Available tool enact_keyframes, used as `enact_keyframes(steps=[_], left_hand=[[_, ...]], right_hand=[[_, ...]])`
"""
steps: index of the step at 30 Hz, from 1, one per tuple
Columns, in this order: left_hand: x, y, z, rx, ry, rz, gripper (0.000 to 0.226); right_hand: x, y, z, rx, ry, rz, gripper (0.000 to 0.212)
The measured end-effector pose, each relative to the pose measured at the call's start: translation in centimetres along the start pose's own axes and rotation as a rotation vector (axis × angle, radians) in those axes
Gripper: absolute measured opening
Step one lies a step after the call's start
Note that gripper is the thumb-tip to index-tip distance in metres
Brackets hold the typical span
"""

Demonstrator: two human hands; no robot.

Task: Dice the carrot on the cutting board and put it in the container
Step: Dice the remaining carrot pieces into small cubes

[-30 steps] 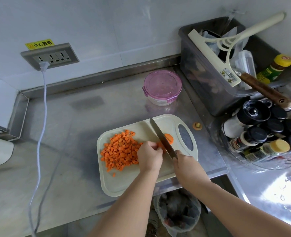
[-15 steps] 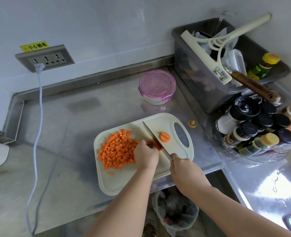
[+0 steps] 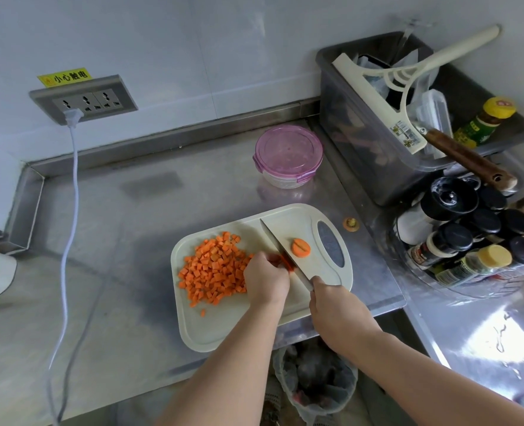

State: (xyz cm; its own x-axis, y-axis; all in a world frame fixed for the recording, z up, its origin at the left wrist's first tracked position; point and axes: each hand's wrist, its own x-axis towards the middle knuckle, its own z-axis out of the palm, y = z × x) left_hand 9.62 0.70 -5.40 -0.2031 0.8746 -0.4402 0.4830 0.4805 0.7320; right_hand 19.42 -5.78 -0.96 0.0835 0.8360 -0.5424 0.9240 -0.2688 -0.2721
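Note:
A cream cutting board (image 3: 220, 330) lies on the steel counter. A heap of diced carrot (image 3: 214, 269) covers its left part. My left hand (image 3: 265, 281) presses a small carrot piece (image 3: 286, 262) against the board, mostly hidden under my fingers. My right hand (image 3: 336, 309) grips the knife (image 3: 280, 245) by its handle, the blade resting against that piece. A round carrot slice (image 3: 301, 247) lies just right of the blade. The round container (image 3: 288, 155) with a pink lid, shut, stands behind the board.
A grey bin (image 3: 365, 142) with a squeegee and bottles stands at the back right. A rack of spice jars (image 3: 466, 241) sits right of the board. A carrot end (image 3: 350, 223) lies on the counter. A white cable (image 3: 67, 235) hangs from the wall socket. A lined waste bin (image 3: 316, 382) stands below the counter edge.
The knife has cut one round slice free, and it now lies apart to the right of the blade. My left hand has stayed on the remaining piece.

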Motion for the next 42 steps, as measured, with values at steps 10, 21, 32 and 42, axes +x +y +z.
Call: enact_keyframes(steps=[10, 21, 32, 42], left_hand=[[-0.5, 0.5, -0.4, 0.066, 0.014, 0.009, 0.018], [-0.9, 1.0, -0.8, 0.032, -0.04, 0.0, 0.019], [1.0, 5.4, -9.3, 0.326, -0.073, 0.692, 0.04], [-0.3, 3.6, -5.5, 0.942, -0.523, 0.656, 0.048]], right_hand=[[2.0, 0.2, 1.8, 0.019, -0.025, 0.05, 0.035], [0.4, 1.9, 0.9, 0.107, 0.143, -0.089, 0.026], [0.0, 3.0, 0.7, -0.275, 0.194, -0.279, 0.03], [0.8, 7.3, 0.4, -0.506, 0.287, -0.411, 0.05]])
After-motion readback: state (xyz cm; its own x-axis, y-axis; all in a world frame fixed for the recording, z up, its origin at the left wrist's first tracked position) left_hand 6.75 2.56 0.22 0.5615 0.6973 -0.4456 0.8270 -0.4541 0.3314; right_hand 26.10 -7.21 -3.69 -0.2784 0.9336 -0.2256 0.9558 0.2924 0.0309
